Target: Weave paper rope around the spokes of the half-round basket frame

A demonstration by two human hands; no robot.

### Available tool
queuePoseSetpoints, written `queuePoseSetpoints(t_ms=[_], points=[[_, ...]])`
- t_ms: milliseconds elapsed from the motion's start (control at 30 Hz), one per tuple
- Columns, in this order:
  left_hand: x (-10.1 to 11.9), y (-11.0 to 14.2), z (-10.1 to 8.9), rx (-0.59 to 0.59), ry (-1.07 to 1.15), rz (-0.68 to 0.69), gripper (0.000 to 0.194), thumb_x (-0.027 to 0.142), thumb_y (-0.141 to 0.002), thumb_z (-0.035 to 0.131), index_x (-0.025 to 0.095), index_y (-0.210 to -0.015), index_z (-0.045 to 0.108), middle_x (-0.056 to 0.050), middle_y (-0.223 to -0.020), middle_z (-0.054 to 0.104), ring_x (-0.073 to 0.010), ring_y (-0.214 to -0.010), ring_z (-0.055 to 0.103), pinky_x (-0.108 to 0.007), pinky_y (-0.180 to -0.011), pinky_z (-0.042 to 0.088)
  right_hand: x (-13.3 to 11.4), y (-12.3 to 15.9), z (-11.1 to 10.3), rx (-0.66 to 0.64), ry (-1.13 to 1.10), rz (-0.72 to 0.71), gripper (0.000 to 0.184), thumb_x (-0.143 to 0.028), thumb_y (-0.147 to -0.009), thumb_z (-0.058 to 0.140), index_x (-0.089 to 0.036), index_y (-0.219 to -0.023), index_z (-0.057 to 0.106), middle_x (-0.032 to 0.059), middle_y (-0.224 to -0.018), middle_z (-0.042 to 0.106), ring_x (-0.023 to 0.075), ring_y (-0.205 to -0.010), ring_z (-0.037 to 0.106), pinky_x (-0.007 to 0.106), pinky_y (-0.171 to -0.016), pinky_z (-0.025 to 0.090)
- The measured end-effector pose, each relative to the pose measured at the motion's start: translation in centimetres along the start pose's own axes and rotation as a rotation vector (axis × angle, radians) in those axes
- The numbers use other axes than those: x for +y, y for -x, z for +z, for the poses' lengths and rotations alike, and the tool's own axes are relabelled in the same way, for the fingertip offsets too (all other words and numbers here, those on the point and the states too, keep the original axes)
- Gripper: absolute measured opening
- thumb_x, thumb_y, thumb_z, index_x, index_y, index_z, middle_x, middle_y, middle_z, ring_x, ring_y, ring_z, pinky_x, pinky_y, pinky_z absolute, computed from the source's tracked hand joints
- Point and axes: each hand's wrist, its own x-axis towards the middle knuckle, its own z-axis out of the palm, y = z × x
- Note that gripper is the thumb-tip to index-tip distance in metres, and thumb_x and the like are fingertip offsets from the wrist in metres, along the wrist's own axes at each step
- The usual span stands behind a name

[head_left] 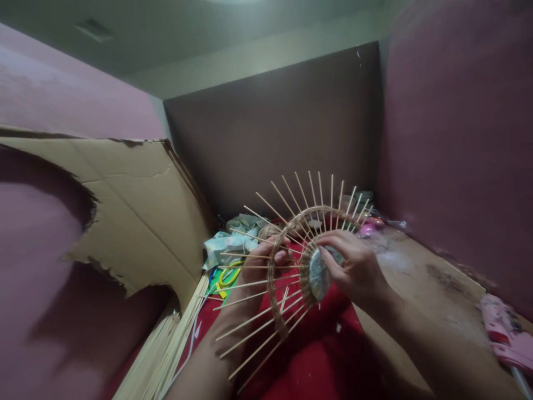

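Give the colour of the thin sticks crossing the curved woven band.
The sticks are pale tan; head view.

Bare to the view of a head-worn camera, the left forearm (208, 355) runs in from seven o'clock to an uncovered left hand (258, 261), partly hidden. The right forearm (425, 333), at four o'clock, is also bare, broad near the frame's edge and narrowing toward the right hand (358, 266), its fingers (336, 240) slender and ungloved.
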Motion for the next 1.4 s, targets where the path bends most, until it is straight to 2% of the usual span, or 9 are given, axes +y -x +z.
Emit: queuePoseSetpoints(t_ms=[67,167,300,433,667,867,1033,1233,1400], points=[[0.1,-0.8,0.2,-0.171,0.072,-0.133,0.012,0.024,-0.073,0.062,0.015,-0.081,0.064,0.000,-0.055,0.048,-0.0082,-0.047,0.043,-0.021,-0.045,0.036,-0.4,-0.6,-0.7,0.081,0.137,-0.180,0.017,-0.014,-0.077,0.053,-0.019,-0.090,0.064,0.0095,-0.095,0.064,0.0237,-0.095,0.055,0.042,-0.086,0.042],[-0.4,-1.4,0.7,-0.321,0.112,-0.256,0.013,0.018,-0.069,0.064,0.012,-0.081,0.062,0.002,-0.054,0.046,-0.0050,-0.044,0.040,-0.018,-0.043,0.031,-1.0,-1.3,-1.4,-0.008,0.182,-0.297,0.026,-0.013,-0.078,0.051,-0.017,-0.103,0.060,0.0090,-0.105,0.062,0.0214,-0.098,0.055,0.038,-0.086,0.043],[-1.5,-1.2,1.5,-0.380,-0.021,-0.268,0.015,0.017,-0.067,0.065,0.010,-0.080,0.064,-0.001,-0.058,0.054,-0.0069,-0.047,0.047,-0.020,-0.047,0.036,-1.0,-1.5,-1.6,-0.234,0.104,-0.022,0.025,-0.019,-0.080,0.052,-0.018,-0.104,0.057,0.0038,-0.086,0.065,0.0143,-0.070,0.059,0.029,-0.065,0.046],[-1.6,-0.9,1.5,-0.438,-0.191,-0.298,0.016,0.025,-0.070,0.065,0.010,-0.073,0.065,-0.005,-0.059,0.061,-0.0113,-0.051,0.055,-0.023,-0.053,0.041,0.1,-1.0,-1.5,-0.330,-0.109,0.198,0.019,-0.021,-0.078,0.053,-0.016,-0.096,0.057,0.0017,-0.076,0.062,0.0131,-0.068,0.057,0.026,-0.062,0.044],[-0.7,-1.1,0.8,-0.366,-0.480,-0.125,0.020,0.030,-0.071,0.068,0.012,-0.078,0.070,-0.005,-0.067,0.064,-0.0108,-0.060,0.055,-0.023,-0.060,0.042,-0.3,-1.2,-2.4,-0.464,-0.149,0.296,0.012,-0.012,-0.072,0.053,-0.017,-0.082,0.059,-0.0020,-0.063,0.057,0.0088,-0.054,0.050,0.021,-0.049,0.039],[0.4,-2.2,0.1,-0.398,-0.689,-0.146,0.017,0.028,-0.069,0.068,0.014,-0.078,0.072,-0.002,-0.057,0.061,-0.0078,-0.048,0.049,-0.022,-0.049,0.039,-0.9,-1.5,-2.9,-0.518,-0.103,0.329,0.012,-0.017,-0.078,0.049,-0.017,-0.083,0.060,-0.0019,-0.057,0.055,0.0093,-0.047,0.053,0.021,-0.044,0.041],[3.1,-4.1,-0.4,-0.341,-0.857,-0.025,0.019,0.031,-0.068,0.067,0.014,-0.077,0.072,-0.003,-0.057,0.062,-0.0088,-0.048,0.051,-0.021,-0.046,0.040,-0.1,-0.8,-2.2,-0.398,-0.212,0.315,0.017,-0.019,-0.081,0.047,-0.020,-0.097,0.051,-0.0027,-0.063,0.057,0.0090,-0.046,0.055,0.020,-0.041,0.041],[6.1,-4.5,1.2,-0.254,-0.727,0.112,0.020,0.028,-0.069,0.067,0.014,-0.083,0.071,-0.001,-0.055,0.061,-0.0073,-0.045,0.048,-0.020,-0.045,0.040,-0.3,-0.4,-0.9,-0.225,-0.292,0.353,0.003,-0.020,-0.080,0.047,-0.021,-0.082,0.045,-0.0059,-0.054,0.053,0.0097,-0.041,0.055,0.017,-0.036,0.037],[6.2,-3.6,3.4,-0.155,-0.708,0.310,0.013,0.021,-0.069,0.065,0.015,-0.078,0.072,-0.003,-0.069,0.063,-0.0081,-0.052,0.053,-0.021,-0.047,0.043,-0.2,0.0,-0.6,-0.165,-0.268,0.298,0.006,-0.018,-0.079,0.048,-0.020,-0.073,0.048,-0.0066,-0.051,0.050,0.0072,-0.042,0.052,0.015,-0.038,0.037]])
